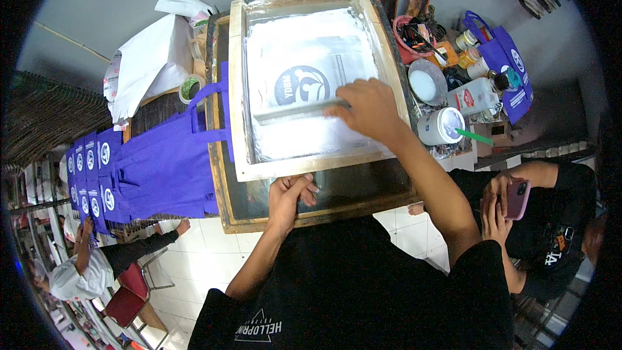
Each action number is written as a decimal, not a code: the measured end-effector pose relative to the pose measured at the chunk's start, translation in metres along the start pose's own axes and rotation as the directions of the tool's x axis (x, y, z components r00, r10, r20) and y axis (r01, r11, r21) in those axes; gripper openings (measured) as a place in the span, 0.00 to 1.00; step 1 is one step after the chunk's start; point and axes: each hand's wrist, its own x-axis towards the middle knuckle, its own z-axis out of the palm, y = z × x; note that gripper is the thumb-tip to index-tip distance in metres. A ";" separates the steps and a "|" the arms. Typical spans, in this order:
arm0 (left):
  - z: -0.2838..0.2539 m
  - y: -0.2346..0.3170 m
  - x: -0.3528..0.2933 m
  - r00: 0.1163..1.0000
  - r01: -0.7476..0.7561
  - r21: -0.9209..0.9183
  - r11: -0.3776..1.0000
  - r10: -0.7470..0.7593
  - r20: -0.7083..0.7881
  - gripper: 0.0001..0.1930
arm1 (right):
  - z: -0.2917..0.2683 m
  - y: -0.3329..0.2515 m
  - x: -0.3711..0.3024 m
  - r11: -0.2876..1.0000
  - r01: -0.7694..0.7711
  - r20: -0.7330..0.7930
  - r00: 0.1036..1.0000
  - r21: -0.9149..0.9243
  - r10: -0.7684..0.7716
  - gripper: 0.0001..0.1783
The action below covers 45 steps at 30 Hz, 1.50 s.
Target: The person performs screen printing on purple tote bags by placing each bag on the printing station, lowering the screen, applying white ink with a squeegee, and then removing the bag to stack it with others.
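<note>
A wooden-framed printing screen (pixel 317 168) lies on a dark board (pixel 363 188) with a worn wooden edge. Its mesh is coated with white ink, and a round dark emblem (pixel 285 87) shows through. My right hand (pixel 370 109) is closed round one end of a long squeegee (pixel 288 112), which lies crosswise on the mesh just below the emblem. Beside the frame's near edge, my left hand (pixel 291 198) rests with curled fingers and nothing visible in them. Purple cloth with handles (pixel 210 135) sticks out from under the frame's left side; the rest is hidden.
Purple printed bags (pixel 162 168) spread leftward. White paper (pixel 152 58) and a tape roll (pixel 190 89) lie at far left. At right stand an ink bowl (pixel 424 84), a white tub (pixel 440 126) with a green stick and several bottles. A person holds a phone (pixel 518 199); another person (pixel 87 272) is at lower left.
</note>
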 end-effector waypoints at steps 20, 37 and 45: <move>-0.001 0.106 0.044 0.954 -0.237 0.377 0.896 0.142 0.263 0.18 | 0.031 0.118 0.156 0.960 -0.213 -0.021 0.977 -0.180 0.213 0.42; -0.023 0.174 0.159 0.710 -0.463 0.867 0.187 0.663 0.236 0.15 | 0.022 0.043 0.082 0.964 -0.145 0.014 0.988 -0.221 0.152 0.34; -0.015 0.138 0.089 0.726 -0.453 0.866 0.213 0.652 0.219 0.11 | 0.013 0.008 0.017 0.977 -0.128 0.025 0.991 -0.171 0.134 0.33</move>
